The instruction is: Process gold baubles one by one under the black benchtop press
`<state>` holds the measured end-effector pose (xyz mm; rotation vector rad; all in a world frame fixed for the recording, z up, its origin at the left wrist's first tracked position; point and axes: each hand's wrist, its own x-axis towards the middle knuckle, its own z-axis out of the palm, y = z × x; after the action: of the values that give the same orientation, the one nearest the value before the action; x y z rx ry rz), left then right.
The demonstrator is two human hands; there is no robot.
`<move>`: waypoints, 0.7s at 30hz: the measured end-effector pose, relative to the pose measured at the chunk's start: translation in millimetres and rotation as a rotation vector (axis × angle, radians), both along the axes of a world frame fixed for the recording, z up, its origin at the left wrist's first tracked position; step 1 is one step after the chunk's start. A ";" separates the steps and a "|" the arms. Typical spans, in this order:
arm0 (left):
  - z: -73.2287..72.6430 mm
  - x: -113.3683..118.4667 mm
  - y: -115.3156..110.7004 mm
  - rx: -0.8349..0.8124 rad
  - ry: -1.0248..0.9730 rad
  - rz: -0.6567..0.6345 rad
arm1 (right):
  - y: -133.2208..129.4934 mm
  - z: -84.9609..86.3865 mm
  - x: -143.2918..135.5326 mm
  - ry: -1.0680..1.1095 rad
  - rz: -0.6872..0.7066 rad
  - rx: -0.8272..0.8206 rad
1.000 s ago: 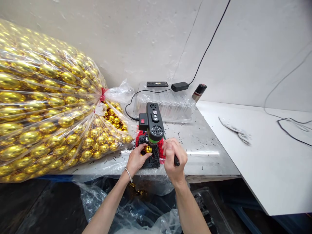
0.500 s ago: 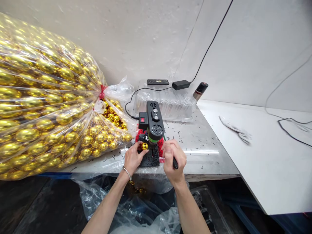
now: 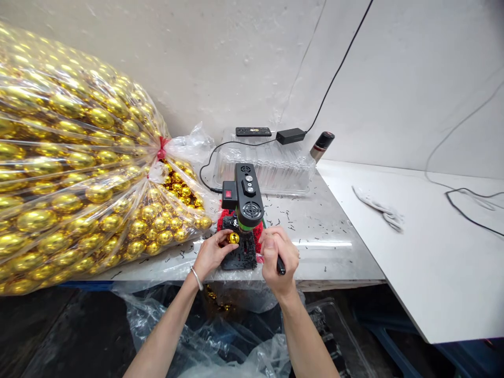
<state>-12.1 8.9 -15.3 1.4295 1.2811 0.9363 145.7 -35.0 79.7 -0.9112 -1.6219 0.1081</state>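
Note:
A shiny gold ball (image 3: 233,237) with a dark mark on its face is pinched between the thumb and fingers of my left hand (image 3: 211,253). It sits just left of the head of a small black bench drill press (image 3: 249,194), over the press's dark base (image 3: 238,258), which is strewn with black shavings. My right hand (image 3: 280,257) is wrapped round the press's lever handle (image 3: 281,265), whose black end pokes out below the fist. Red material (image 3: 259,233) shows around the base. The tool tip under the press head is hidden.
A big clear bag of gold balls (image 3: 79,173), tied in red, fills the left. Behind the press are a clear plastic tray (image 3: 275,178), a power adapter (image 3: 291,136) and a spray can (image 3: 322,145). A glove (image 3: 380,208) lies on the right table. Plastic sheeting (image 3: 236,341) hangs below.
My left hand has drawn slightly down and left with the gold ball, a little away from the press head. The right hand keeps its grip on the lever. The view has shifted slightly.

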 end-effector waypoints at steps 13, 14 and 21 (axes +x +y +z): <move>8.0 21.3 -19.4 0.184 0.632 0.054 | -1.3 -1.2 0.3 -0.013 0.009 -0.002; 8.0 21.9 -19.4 0.181 0.640 0.055 | -1.5 -1.1 0.5 -0.023 0.006 0.000; 12.0 20.5 -13.4 0.158 0.615 0.032 | -3.8 -12.5 1.4 -0.042 0.011 0.004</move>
<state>8.4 -4.5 -3.3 1.9150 1.7030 0.6431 147.2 -38.8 67.2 -0.9072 -1.6652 0.0935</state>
